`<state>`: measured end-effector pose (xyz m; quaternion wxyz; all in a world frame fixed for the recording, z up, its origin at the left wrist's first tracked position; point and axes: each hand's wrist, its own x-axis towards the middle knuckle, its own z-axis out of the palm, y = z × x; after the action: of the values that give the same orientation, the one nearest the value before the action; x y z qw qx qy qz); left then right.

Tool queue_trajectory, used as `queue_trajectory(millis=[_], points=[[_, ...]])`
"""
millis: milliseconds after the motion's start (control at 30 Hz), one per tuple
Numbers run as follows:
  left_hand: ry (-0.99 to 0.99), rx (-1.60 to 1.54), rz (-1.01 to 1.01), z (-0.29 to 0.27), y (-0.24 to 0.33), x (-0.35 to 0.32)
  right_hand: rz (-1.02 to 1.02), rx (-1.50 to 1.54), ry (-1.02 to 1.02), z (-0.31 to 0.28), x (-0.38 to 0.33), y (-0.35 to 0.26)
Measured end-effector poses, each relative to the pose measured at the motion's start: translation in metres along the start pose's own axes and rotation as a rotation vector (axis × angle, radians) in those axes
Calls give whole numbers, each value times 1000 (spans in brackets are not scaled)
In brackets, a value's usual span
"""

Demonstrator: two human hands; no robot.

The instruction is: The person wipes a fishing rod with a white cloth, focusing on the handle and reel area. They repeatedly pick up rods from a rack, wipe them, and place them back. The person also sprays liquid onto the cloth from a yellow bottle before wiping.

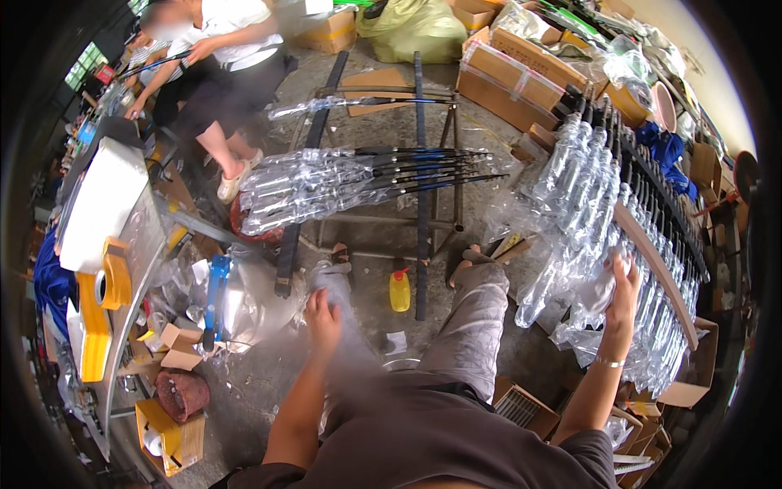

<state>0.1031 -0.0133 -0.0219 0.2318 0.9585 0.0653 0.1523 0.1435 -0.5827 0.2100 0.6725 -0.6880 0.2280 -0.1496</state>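
Right hand: it (622, 285) reaches over the rack at the right, fingers bent against a pale wad of clear plastic (599, 292); I cannot tell whether they are closed on it.
Right wrist: a light metal band (610, 361) circles it.
Left hand: it (323, 319) hangs above the left knee, slightly blurred, fingers loosely bent, holding nothing.
Rods by the right hand: a dense row of plastic-wrapped rods (570, 175) leans on the rack, dark ends toward its far edge; a brown strip (656, 265) slants across them.
Stand: two dark padded bars (420, 281) on a metal frame, in front of the person.
Rods on the stand: a bundle of wrapped rods (309, 183) spans both bars around mid-length, plastic past the left bar, dark ends past the right.
Single rod: one more wrapped rod (305, 107) crosses nearer the stand's far end.
Floor: a yellow bottle (399, 292) with a red cap stands just left of the right bar, near its near end.
Left table: yellow tape rolls (116, 273) sit near the right edge of the table (122, 342).
Beyond the stand's far left corner: a seated co-worker (236, 37) in a white top holds a dark rod (155, 65).
Far right: cardboard boxes (513, 73) beside a yellow-green sack (411, 31).
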Motion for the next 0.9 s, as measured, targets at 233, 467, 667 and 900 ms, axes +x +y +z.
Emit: queue_trajectory(millis=[233,467,667,900], points=[[-52,13,-15,-1,8,10,384,339,-396,123,-84,58],[-60,-25,-26,-5,12,12,919,551,-681,181,-103,159],[-5,-37,68,-4,19,80,980,627,-648,189,-97,178],[0,7,308,18,52,269,941,713,-845,178,-93,202]])
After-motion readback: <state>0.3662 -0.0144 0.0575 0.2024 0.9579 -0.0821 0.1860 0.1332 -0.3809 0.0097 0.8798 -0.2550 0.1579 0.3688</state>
